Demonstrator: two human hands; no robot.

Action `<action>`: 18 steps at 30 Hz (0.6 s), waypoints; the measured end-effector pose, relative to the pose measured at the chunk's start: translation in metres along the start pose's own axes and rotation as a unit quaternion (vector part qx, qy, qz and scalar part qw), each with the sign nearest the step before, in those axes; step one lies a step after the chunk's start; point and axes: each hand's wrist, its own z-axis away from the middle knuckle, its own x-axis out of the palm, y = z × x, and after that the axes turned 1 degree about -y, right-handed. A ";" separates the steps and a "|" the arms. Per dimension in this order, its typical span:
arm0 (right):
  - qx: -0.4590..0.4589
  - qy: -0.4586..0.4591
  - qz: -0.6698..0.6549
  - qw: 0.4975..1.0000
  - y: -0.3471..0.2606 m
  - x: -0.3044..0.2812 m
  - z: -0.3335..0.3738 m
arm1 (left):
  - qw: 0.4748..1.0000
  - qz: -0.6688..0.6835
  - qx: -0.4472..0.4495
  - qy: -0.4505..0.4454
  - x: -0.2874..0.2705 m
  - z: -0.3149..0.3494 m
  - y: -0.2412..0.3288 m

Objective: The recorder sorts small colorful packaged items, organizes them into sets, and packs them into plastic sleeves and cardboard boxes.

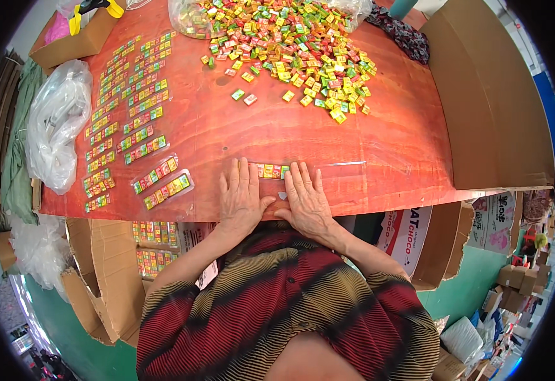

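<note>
Near the table's front edge, a short row of small red, yellow and green boxes (271, 171) lies in what looks like a clear plastic tray. My left hand (238, 193) rests flat at its left end, fingers stretched out and covering part of it. At the other end, my right hand (307, 202) lies palm down with its fingers straight. Both thumbs point inward, toward a small clear scrap (282, 196) on the wood. A shiny clear strip (344, 164) extends to the right from beside my right fingertips.
A big pile of loose little boxes (303, 47) covers the far middle. Filled trays (168, 189) stand in columns on the left, beside a clear plastic bag (58, 124). A tall cardboard panel (490, 95) borders the right. Below the edge, an open carton (115, 273) contains more filled trays.
</note>
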 end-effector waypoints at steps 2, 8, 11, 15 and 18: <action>-0.001 -0.005 0.014 1.000 0.000 -0.002 -0.002 | 0.999 0.032 -0.009 -0.023 -0.003 0.001 -0.001; 0.006 0.003 0.015 1.000 0.002 0.002 -0.019 | 0.994 0.090 0.049 -0.026 0.001 -0.010 -0.001; -0.014 0.017 0.002 1.000 0.000 0.007 -0.034 | 0.997 0.075 0.013 -0.023 0.001 -0.014 -0.015; -0.045 0.007 0.015 0.999 -0.005 0.010 -0.056 | 0.996 0.080 -0.007 0.034 0.003 -0.023 -0.039; -0.060 0.016 0.032 0.998 -0.003 0.010 -0.061 | 0.999 0.029 -0.004 0.037 0.003 -0.025 -0.034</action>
